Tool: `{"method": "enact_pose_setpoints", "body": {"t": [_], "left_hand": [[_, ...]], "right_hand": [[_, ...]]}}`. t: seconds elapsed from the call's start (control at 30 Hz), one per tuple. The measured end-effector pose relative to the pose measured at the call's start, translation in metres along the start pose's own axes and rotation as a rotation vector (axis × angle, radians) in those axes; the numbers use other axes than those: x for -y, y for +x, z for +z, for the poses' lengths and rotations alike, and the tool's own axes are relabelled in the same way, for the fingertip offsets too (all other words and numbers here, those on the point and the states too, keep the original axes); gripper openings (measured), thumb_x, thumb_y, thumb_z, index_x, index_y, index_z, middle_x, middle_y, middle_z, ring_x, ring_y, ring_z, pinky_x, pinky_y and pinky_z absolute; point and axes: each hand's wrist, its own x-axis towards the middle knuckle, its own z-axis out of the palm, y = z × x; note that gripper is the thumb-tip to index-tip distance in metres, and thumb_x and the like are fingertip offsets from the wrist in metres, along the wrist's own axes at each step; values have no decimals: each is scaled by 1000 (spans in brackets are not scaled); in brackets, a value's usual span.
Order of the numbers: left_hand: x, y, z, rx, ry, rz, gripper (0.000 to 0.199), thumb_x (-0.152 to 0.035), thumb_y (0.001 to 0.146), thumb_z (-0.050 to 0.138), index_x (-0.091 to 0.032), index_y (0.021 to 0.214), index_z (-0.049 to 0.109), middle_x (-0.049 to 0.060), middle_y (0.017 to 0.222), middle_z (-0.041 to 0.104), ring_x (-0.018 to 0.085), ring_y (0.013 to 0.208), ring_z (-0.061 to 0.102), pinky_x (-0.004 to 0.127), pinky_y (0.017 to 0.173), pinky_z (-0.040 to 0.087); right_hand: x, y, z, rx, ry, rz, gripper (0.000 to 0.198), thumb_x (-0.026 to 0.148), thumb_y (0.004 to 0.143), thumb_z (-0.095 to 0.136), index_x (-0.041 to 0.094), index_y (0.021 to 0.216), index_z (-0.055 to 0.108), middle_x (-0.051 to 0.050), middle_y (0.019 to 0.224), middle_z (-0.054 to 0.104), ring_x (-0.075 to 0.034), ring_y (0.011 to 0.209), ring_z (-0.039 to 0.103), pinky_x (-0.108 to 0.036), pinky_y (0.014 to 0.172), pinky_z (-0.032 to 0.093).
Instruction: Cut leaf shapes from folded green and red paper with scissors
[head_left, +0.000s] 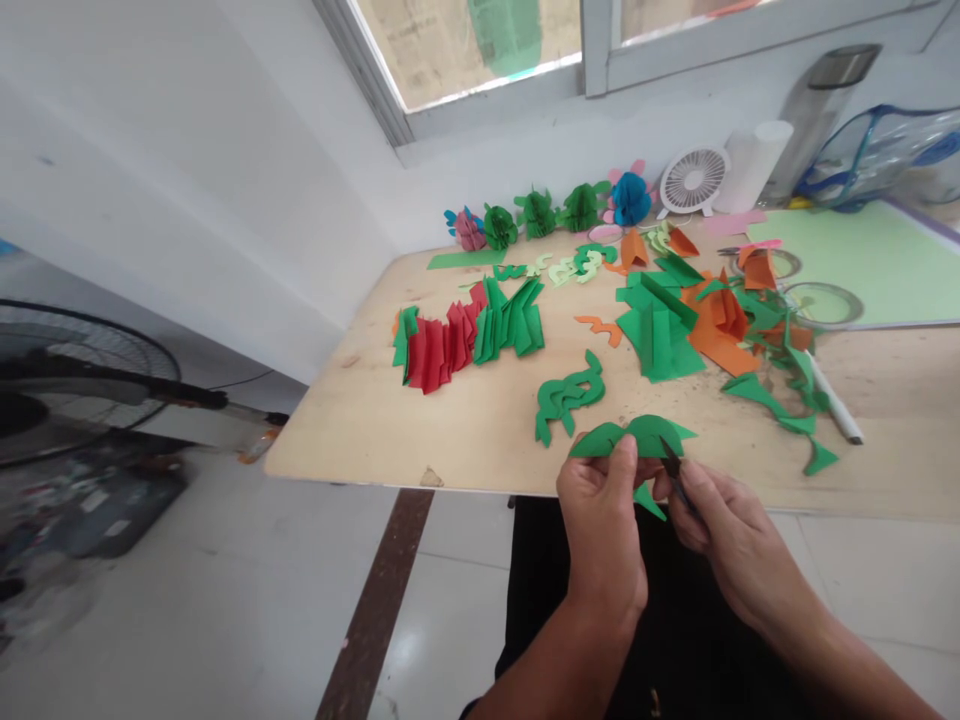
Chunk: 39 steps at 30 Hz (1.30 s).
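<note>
My left hand (606,500) pinches a piece of green paper (652,432) with a rounded, wavy upper edge, holding it over the table's front edge. In my right hand (712,505) is a small pair of dark scissors (672,462), their tips against the right part of this paper. A narrow green strip (649,502) hangs below the paper, between the hands. Just beyond my left hand lie wavy green paper cutouts (564,396), overlapping one another. Curved green scraps (780,408) are scattered to the right of my right hand.
Folded red papers (435,350), folded green papers (660,325) and orange papers (720,325) lie on the wooden table (337,420). A white marker (836,400) and tape rolls (825,303) are at right. Paper honeycomb figures (537,213) and a small fan (694,180) stand along the wall.
</note>
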Motion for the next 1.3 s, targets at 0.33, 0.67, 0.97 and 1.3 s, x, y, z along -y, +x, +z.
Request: {"method": "enact_pose_setpoints", "body": {"t": [0.33, 0.67, 0.97, 1.3], "left_hand": [[0, 0, 0, 2, -22, -5, 27, -39, 76, 68, -13, 81, 65, 7, 77, 71, 17, 69, 68, 29, 67, 54], [0, 0, -3, -35, -19, -13, 29, -40, 73, 70, -13, 84, 66, 6, 78, 71, 16, 67, 67, 31, 70, 54], [-1, 2, -5, -12, -9, -8, 29, -40, 75, 68, -13, 85, 63, 7, 79, 71, 18, 70, 68, 32, 69, 54], [-6, 12, -5, -33, -42, -6, 22, -32, 74, 70, -13, 83, 63, 5, 75, 69, 15, 67, 65, 30, 70, 51]], "right_hand": [[1, 1, 2, -8, -6, 5, 44, 54, 90, 47, 18, 64, 53, 7, 49, 28, -10, 47, 22, -26, 44, 18], [0, 3, -2, -4, -53, 23, 45, 56, 88, 48, 18, 65, 56, 7, 49, 29, -9, 46, 22, -25, 43, 17], [4, 6, -6, 28, -128, 41, 49, 62, 85, 47, 18, 65, 57, 8, 47, 26, -10, 45, 21, -26, 44, 14], [9, 9, -16, 93, -243, 15, 50, 63, 85, 45, 19, 67, 59, 6, 49, 30, -11, 47, 25, -25, 45, 17]]}}
